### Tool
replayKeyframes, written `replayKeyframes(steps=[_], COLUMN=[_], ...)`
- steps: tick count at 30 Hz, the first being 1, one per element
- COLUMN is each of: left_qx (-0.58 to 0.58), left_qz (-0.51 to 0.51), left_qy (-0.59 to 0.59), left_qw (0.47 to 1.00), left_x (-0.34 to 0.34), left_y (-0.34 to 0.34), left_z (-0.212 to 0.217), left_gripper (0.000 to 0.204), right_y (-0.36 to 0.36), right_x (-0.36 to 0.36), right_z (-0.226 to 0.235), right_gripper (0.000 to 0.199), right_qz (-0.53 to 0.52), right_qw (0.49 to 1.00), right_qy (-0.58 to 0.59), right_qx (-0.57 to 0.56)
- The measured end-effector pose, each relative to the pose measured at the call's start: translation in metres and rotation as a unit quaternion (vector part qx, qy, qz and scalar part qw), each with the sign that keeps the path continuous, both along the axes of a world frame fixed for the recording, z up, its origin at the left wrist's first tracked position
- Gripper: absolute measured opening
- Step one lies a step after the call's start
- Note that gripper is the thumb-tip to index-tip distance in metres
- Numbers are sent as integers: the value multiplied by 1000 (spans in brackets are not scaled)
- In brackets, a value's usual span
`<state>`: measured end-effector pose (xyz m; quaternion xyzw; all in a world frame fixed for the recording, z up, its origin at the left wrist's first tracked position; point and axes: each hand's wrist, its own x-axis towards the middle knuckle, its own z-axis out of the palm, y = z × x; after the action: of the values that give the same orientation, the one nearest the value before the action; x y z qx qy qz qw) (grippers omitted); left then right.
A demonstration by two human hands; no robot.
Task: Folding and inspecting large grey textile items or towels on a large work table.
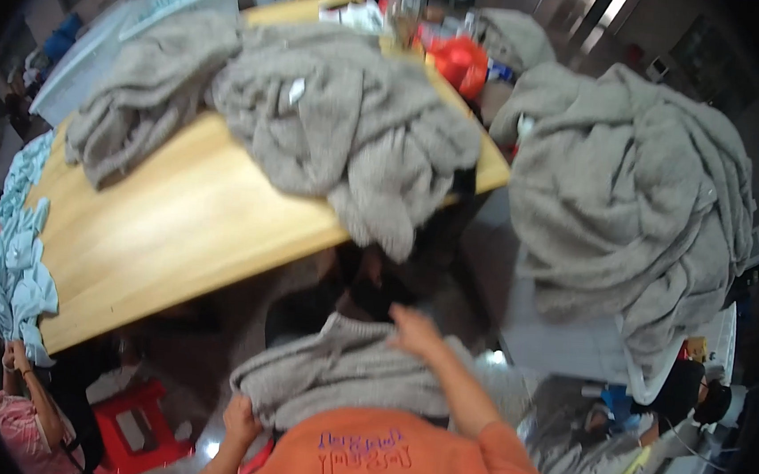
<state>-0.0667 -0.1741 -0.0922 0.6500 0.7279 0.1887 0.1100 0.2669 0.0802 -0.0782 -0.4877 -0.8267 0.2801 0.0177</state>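
Handling a grey knitted garment (342, 372), bunched against the chest just above the orange shirt (397, 466). Left hand (240, 419) clamped on the lower left edge of the knit, fingers curled shut around the fabric. Right hand (415, 331) laid on the top right of the bundle; fingers pressed into it, but cannot tell whether closed on a fold or merely resting. Judged as the pick-up or straightening stage of one piece; next move likely calls for a firm hold at both ends and room to spread the cloth.

Noted nearby:
- wooden table (175, 230) ahead, bearing a grey garment heap (335, 118)
- second, larger grey pile (632, 203) at right, well apart from the hands
- small white tag (296, 90) sewn on the table heap, print unreadable
- red package (460, 62) at the table's far end
- pale blue cloths (17, 253) draped along the left table edge
- red stool (137, 432) on the floor, lower left
- another person's arm (33, 392) beside it
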Motion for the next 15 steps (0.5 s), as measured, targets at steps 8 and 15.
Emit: replayKeyframes(steps=[8, 15], left_qx=[48, 21], left_qz=[-94, -315], left_qy=[20, -163], left_qw=[994, 935], left_x=[39, 111], left_y=[71, 147], left_z=[109, 112], left_gripper=[59, 25], right_y=[-66, -59], right_x=[-38, -35], right_z=[32, 117], right_gripper=[15, 12], right_qz=[139, 161], right_qw=[952, 950], right_qy=[273, 265], right_qx=[-9, -44])
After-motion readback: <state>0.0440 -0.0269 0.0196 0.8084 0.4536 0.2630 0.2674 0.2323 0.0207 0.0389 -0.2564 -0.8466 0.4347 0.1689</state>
